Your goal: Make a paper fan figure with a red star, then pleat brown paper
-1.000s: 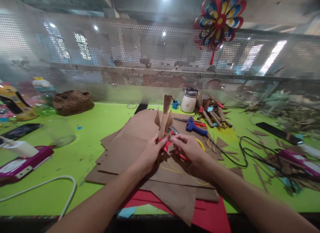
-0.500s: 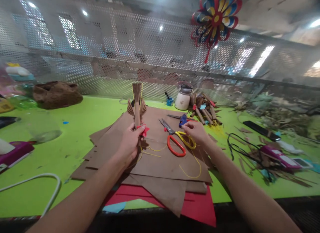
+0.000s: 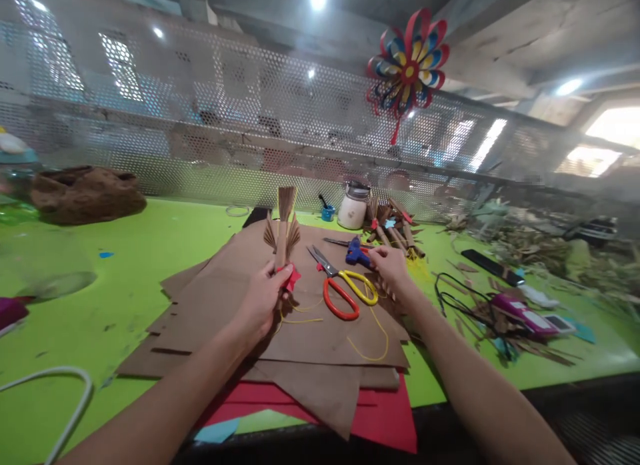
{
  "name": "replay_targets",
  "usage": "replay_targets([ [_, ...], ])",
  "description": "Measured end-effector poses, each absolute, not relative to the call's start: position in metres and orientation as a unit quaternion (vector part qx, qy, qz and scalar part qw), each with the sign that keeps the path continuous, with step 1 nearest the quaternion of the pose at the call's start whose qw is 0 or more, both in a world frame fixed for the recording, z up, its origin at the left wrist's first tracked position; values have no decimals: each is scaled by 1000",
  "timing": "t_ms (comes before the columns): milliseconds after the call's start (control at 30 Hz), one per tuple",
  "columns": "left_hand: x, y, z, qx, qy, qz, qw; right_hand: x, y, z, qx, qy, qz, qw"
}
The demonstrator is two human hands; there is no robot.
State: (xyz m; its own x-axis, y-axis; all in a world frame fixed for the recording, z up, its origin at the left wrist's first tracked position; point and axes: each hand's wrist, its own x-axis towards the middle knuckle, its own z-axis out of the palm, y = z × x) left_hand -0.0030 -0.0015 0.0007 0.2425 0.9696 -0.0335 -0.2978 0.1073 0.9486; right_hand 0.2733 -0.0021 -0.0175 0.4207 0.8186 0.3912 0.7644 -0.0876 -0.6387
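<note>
My left hand [image 3: 263,292] is closed round the rolled stem of a brown paper figure [image 3: 283,242]. The figure has a pleated fan top edged in yellow and two pleated side wings. A red paper star [image 3: 291,278] shows at my thumb, and yellow string [image 3: 305,320] trails below. My right hand [image 3: 393,268] has its fingers pinched together beside a blue tool [image 3: 357,252], perhaps a small glue gun; whatever is in the pinch cannot be made out. Between the hands lie open scissors [image 3: 341,298] with one red and one yellow handle.
Brown paper sheets [image 3: 220,318] overlap red paper [image 3: 385,418] on the green table [image 3: 120,285]. Behind stand a lidded white jar [image 3: 354,208] and a blue pot [image 3: 327,213], with several finished paper figures [image 3: 395,232]. At right are a phone [image 3: 493,268], a purple device [image 3: 523,314] and a black cable [image 3: 440,292].
The view has swung right and up. My right hand has drawn slightly right of the scissors, showing more of the blue tool. My left hand keeps hold of the paper figure.
</note>
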Motion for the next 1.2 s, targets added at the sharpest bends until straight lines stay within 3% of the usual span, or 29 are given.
replay_targets([
  [300,-1,-9,-5,484,336,479,651,281,24,-13,-770,-607,-2,194],
  [433,-3,-7,-5,478,330,497,645,272,31,-22,-776,-612,-13,152],
  [600,-5,-5,-6,464,340,510,640,269,27,-22,-774,-600,-42,197],
  [767,-4,-6,-9,475,350,509,627,266,10,-5,-716,-591,43,370],
  [967,-3,-3,-14,485,359,497,624,228,-27,16,-503,-552,349,566],
  [1200,-1,-6,-14,485,351,485,638,191,-54,19,-459,-627,382,500],
])
